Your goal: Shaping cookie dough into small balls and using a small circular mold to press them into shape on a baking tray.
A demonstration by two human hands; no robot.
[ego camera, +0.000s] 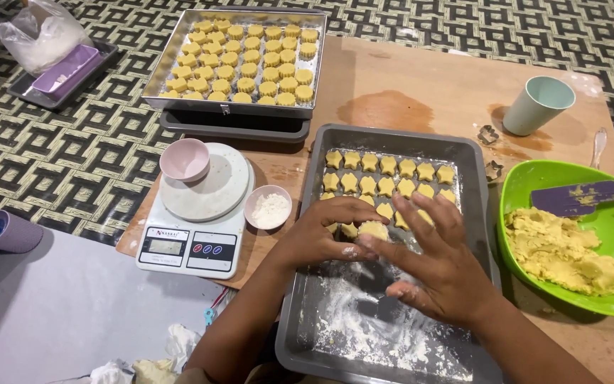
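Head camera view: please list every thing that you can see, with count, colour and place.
near tray: 1, dark grey, centre
dough shapes: many, yellow, near tray top
far tray: 1, silver, top
round dough pieces: many, yellow, far tray
scale: 1, white, left
pink bowl: 1, on scale
flour dish: 1, white, beside scale
green bowl: 1, right
dough: yellow, green bowl
spatula: 1, purple, green bowl
cup: 1, pale green
left hand: holds dough piece
right hand: touches it

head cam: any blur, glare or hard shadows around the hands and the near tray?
Head view: left hand and right hand slightly motion-soft, the dough piece between them readable; grey tray shows only mild sheen, no blown glare; soft even light, faint shadow under the hands; far metal tray sharp; slight wide-angle bend at edges.
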